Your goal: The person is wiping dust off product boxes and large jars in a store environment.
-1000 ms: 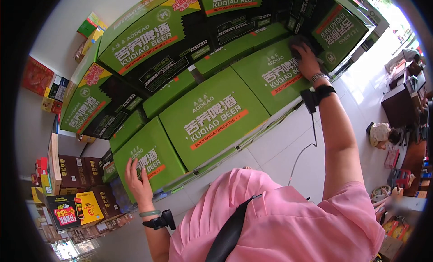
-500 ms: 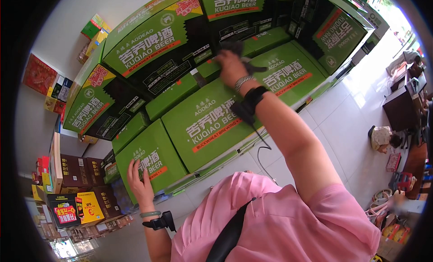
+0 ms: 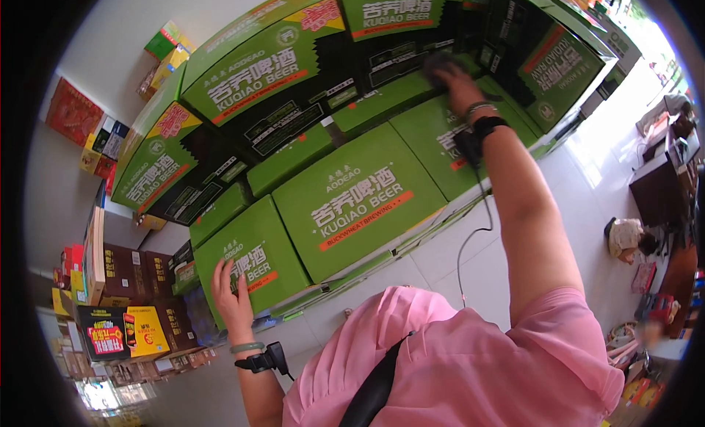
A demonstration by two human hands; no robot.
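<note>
Tiled shop floor [image 3: 433, 262] flanks stacked KUQIAO BEER cartons [image 3: 257, 82] as R hand [image 3: 463, 93], fingers clutching blurred dark cloth [image 3: 439, 69], swings right from mid carton [image 3: 360, 199], putting cloth at rear row [image 3: 382, 107], R part, bulk pointing rearward, long axis unclear, w/ L hand [image 3: 233, 298] splayed, ungripping, on L-end carton [image 3: 258, 243].

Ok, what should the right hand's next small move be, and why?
Perhaps a short sweep of the dark item across the middle front box: the right hand holds that item, too blurred to identify, near the rear green boxes, the left hand rests on the left front box, and neither hand covers the middle one.
</note>
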